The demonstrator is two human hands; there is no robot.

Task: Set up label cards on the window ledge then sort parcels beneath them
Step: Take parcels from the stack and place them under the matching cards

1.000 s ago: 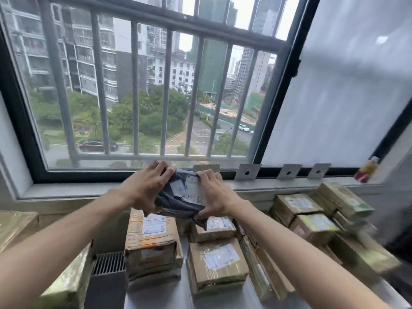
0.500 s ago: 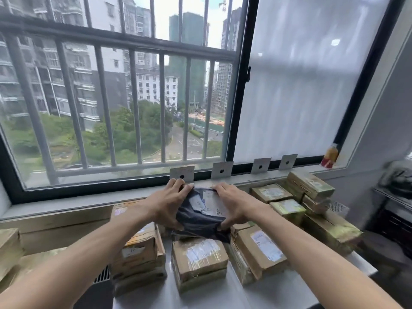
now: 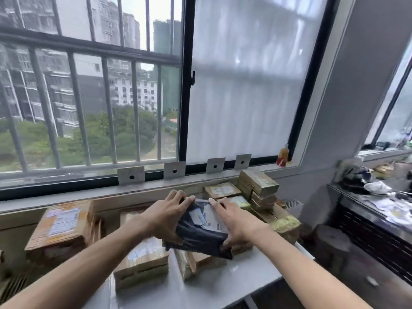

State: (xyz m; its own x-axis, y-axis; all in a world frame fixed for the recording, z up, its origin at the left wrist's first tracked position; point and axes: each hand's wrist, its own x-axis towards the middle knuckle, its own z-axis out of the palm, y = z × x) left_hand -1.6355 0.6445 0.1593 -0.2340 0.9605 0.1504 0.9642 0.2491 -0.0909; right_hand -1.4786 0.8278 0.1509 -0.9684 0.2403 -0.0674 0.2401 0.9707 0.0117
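Note:
A dark plastic mailer parcel (image 3: pixel 196 233) with white labels is held between both hands above the brown boxes. My left hand (image 3: pixel 166 216) grips its left edge and my right hand (image 3: pixel 234 219) grips its right edge. Several grey label cards, each with a dark dot, lean against the window frame on the ledge (image 3: pixel 66 198); the leftmost card (image 3: pixel 131 175) is up and to the left of the parcel, another card (image 3: pixel 174 170) almost straight above it, two more (image 3: pixel 215 165) to the right. Brown taped parcels (image 3: pixel 142 262) lie on the white table (image 3: pixel 223 286) beneath.
A tall stack of brown parcels (image 3: pixel 258 186) stands at the right below the ledge, and a large box (image 3: pixel 60 224) at the left. A small red and yellow bottle (image 3: pixel 282 156) stands on the ledge's right end. A cluttered dark shelf (image 3: pixel 374 210) is at far right.
The view has swung to the right, so the cards and boxes sit further left in frame. Both hands still hold the dark parcel, which now sits lower relative to the cards.

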